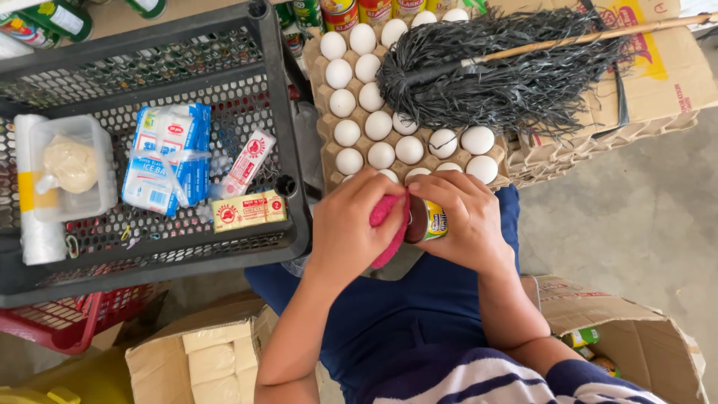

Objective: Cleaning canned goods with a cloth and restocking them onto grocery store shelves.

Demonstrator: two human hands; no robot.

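Note:
My right hand (467, 221) grips a small tin can (428, 220) with a yellow and green label, held on its side over my lap. My left hand (351, 224) presses a pink cloth (387, 224) against the can's end. Both hands meet just below a cardboard tray of white eggs (374, 112). The can's far side is hidden by my fingers.
A black feather-like duster with a wooden stick (508, 67) lies across the eggs and cardboard boxes. A black plastic crate (284, 135) at left holds packets, a clear tub and plastic bags. A red basket (67, 322) sits below it. Open boxes stand at bottom left (209, 359) and bottom right (636, 337).

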